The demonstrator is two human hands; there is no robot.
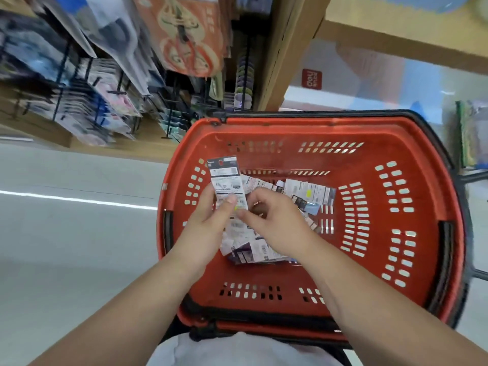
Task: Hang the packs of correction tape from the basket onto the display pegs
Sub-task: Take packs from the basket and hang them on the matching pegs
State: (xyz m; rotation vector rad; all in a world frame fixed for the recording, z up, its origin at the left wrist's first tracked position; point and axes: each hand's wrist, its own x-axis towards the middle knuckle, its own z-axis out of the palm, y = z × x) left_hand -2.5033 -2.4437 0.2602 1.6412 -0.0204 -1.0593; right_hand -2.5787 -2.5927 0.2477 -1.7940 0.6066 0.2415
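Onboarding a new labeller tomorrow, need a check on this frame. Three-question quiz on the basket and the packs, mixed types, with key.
1. True or false: the red slotted plastic basket holds no packs.
2. Where is the upright grey-and-white card pack of correction tape? A: on a display peg. B: held in hand above the basket. C: on the shop floor.
3. Fill in: the thumb lying across that pack's face belongs to the ___ hand.

Key
1. False: loose card packs lie on its bottom.
2. B.
3. Left: the left hand grips the pack, while the right hand appears to pinch its lower edge.
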